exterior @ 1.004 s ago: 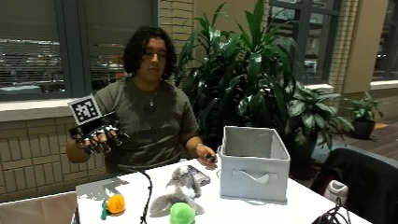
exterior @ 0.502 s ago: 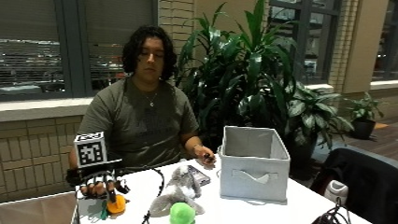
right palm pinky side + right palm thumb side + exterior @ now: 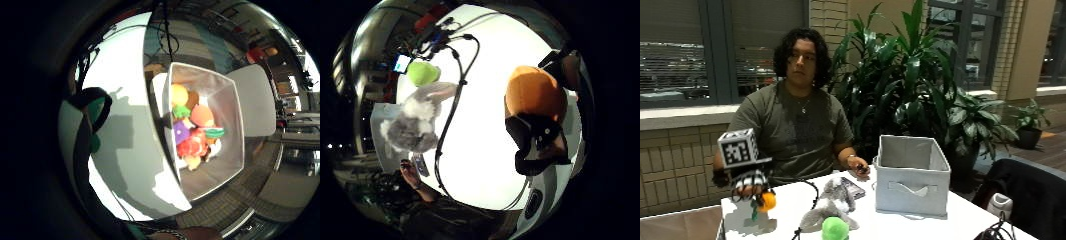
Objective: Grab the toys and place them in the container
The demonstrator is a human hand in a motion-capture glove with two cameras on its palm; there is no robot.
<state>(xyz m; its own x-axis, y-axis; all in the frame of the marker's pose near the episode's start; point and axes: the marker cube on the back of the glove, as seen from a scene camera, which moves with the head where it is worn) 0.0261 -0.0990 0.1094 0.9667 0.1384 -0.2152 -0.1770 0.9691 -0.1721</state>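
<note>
Here the orange toy (image 3: 766, 201) sits in the grip of the gloved right hand (image 3: 748, 181), whose fingers curl around its top, holding it just above the white table (image 3: 906, 227). From the thumb side of the palm the same orange toy (image 3: 536, 95) fills the space right under the fingers (image 3: 540, 137). A green stem hangs below the toy. Off to the hand's side, toward the person's other arm, a grey plush rabbit (image 3: 828, 202) lies on the table, with a lime green ball (image 3: 835, 228) just beside it at the near edge. Farther from the gloved hand stands the grey fabric container (image 3: 911, 176), open at the top. The little finger side of the palm looks down into the container (image 3: 232, 107), where several colourful toys (image 3: 192, 132) lie piled at the bottom. The bare left hand (image 3: 859, 167) rests on the table between the rabbit and the container, beside a small dark flat object (image 3: 853, 187).
</note>
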